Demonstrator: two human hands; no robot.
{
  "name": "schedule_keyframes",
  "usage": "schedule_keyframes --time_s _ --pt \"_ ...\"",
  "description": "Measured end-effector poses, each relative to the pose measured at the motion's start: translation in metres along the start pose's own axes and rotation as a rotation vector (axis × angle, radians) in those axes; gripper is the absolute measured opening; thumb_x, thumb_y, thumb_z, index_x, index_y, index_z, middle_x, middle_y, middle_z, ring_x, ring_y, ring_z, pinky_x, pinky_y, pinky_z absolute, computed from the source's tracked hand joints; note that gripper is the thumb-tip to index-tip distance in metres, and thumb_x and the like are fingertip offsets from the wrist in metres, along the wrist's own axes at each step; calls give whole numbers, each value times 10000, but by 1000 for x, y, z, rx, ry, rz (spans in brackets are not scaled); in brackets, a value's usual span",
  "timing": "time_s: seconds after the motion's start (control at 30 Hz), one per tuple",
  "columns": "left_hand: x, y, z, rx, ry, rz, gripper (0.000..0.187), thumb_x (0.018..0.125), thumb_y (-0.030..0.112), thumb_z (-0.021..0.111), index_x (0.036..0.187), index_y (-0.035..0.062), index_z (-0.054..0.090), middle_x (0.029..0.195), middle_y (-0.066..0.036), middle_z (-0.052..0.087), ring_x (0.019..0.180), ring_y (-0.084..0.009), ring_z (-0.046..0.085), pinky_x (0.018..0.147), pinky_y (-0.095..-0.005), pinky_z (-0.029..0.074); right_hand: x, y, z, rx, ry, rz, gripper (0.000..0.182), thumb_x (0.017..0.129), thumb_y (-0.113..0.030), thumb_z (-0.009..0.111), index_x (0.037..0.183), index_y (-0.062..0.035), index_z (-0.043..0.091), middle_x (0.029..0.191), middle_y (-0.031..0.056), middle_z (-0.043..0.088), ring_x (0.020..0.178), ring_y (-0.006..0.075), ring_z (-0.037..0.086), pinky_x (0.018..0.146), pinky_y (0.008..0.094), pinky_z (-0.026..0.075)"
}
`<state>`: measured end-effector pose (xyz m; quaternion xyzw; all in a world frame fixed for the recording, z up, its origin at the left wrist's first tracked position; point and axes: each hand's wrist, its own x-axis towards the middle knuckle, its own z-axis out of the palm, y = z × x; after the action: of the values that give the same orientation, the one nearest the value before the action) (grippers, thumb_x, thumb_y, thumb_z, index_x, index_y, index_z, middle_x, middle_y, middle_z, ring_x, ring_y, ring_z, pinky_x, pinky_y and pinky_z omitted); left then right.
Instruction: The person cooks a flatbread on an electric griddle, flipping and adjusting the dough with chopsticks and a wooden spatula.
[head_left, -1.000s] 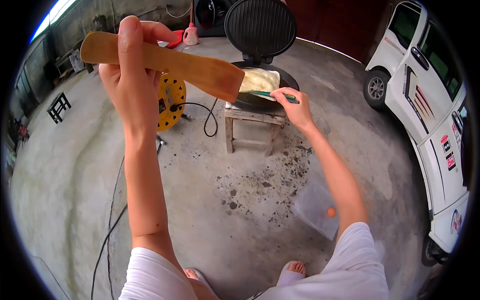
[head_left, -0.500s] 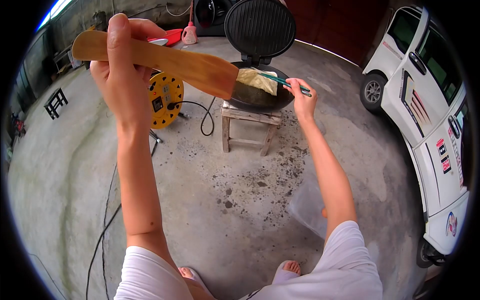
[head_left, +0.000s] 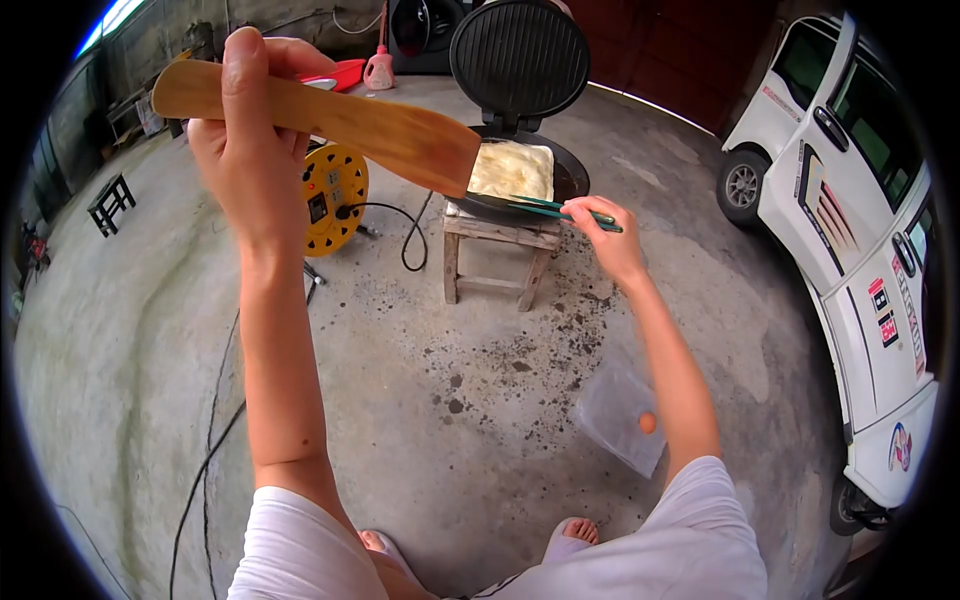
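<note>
My left hand (head_left: 245,130) is closed around a wooden spatula (head_left: 390,135), raised at the upper left with its flat end pointing right. Beyond that end, a pale, roughly square flatbread (head_left: 515,170) lies flat in the black electric griddle (head_left: 572,180). The griddle's ridged lid (head_left: 520,58) stands up at the back. Green chopsticks (head_left: 565,211) are gripped in my right hand (head_left: 605,232), and their tips reach the flatbread's near edge. The spatula hides the griddle's left part.
A small wooden stool (head_left: 500,235) holds the griddle. Left of it stands a yellow cable reel (head_left: 335,200) with a black cord. A plastic bag (head_left: 615,420) with an egg (head_left: 648,423) lies on the floor. A white van (head_left: 850,190) is parked at the right.
The flatbread was folded and lifted by the chopsticks; now it lies spread flat in the griddle. My right hand has moved down toward the griddle's near rim. My left hand barely shifted.
</note>
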<state>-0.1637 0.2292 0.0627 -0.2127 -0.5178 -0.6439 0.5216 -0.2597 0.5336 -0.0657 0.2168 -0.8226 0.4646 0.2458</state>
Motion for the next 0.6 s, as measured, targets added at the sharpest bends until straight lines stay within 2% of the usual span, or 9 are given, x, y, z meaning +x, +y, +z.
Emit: schedule_keyframes --time_s 0.4,0.6 --pt "0 2 0 26 -11 19 458 923 372 470 692 11 631 520 38 462 422 2 294 398 -180 187 -4 -2 -17 -103 -8 -4 189 844 -206 601 823 -31 671 775 52 649 716 139 611 662 264 455" --pt "-1 0 0 15 -25 29 455 923 375 473 701 12 634 536 32 479 422 4 298 395 -176 188 -3 -4 -11 -38 -6 36 193 847 -218 598 829 -42 675 787 43 653 732 133 605 670 264 456"
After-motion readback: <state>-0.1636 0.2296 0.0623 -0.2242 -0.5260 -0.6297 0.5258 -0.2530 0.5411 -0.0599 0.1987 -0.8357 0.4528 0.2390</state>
